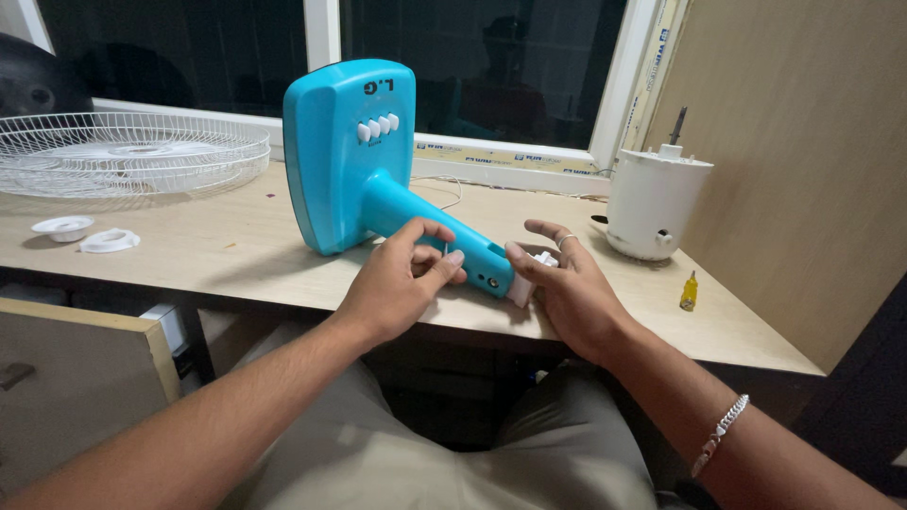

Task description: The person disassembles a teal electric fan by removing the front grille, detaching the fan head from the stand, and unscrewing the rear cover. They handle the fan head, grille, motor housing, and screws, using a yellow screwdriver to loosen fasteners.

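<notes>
Lying on its side on the wooden desk (236, 247), the turquoise fan stand (378, 179) has its long axis running from the flat base (far left, buttons facing the camera) down to the neck end at the near right. The left hand (397, 283) is closed around the neck. The right hand (567, 288) pinches a small white part (534, 274) at the neck's tip.

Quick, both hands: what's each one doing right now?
Left hand: fingers closed on the blue fan stand's neck.
Right hand: gripping the white fitting at its end.
</notes>
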